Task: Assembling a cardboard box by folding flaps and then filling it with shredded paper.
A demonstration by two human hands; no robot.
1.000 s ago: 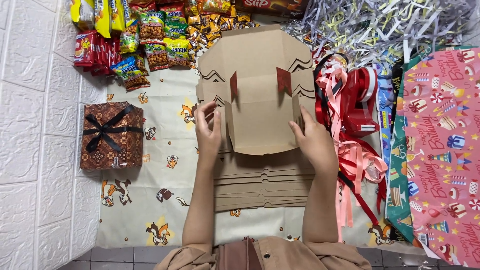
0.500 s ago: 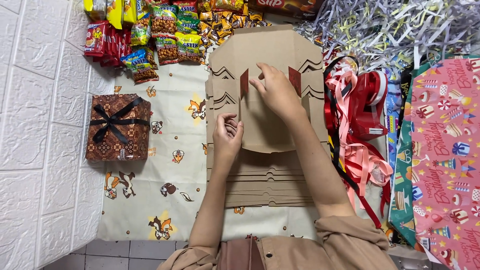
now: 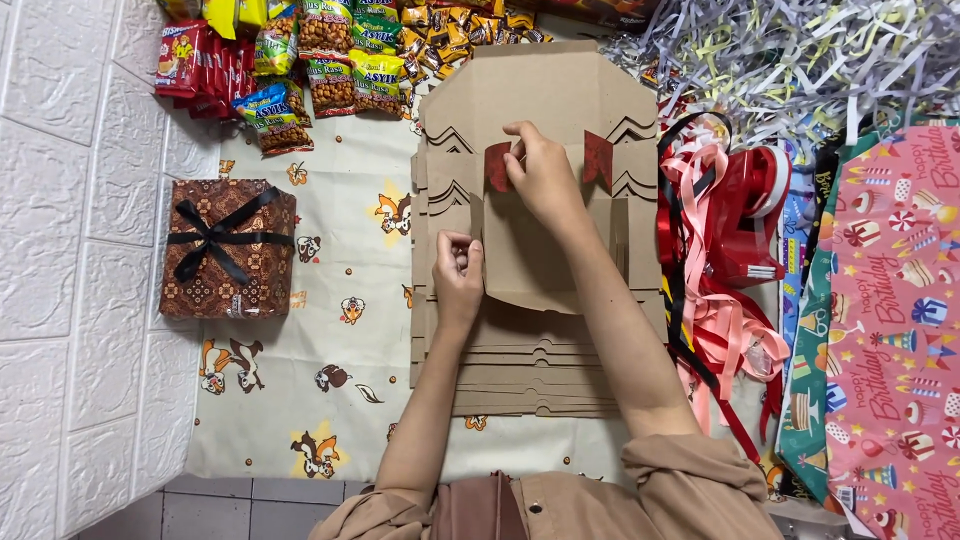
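Observation:
A flat brown cardboard box blank [image 3: 545,265] with two red-backed flaps lies on top of a stack of the same blanks [image 3: 530,375]. My left hand [image 3: 459,275] pinches the blank's left side edge. My right hand [image 3: 545,178] reaches across to the left red flap [image 3: 497,166] and grips the cardboard beside it. The right red flap [image 3: 598,160] stands free.
A wrapped brown patterned gift box with a black ribbon bow [image 3: 228,248] sits at the left on a cartoon-print cloth [image 3: 330,340]. Snack packets [image 3: 300,55] lie at the back. Shredded paper [image 3: 800,60], red and pink ribbons [image 3: 725,250] and gift wrap sheets [image 3: 890,330] crowd the right.
My right hand has crossed from the blank's right side up to the left red flap. My left hand slid down to the left edge and now pinches it.

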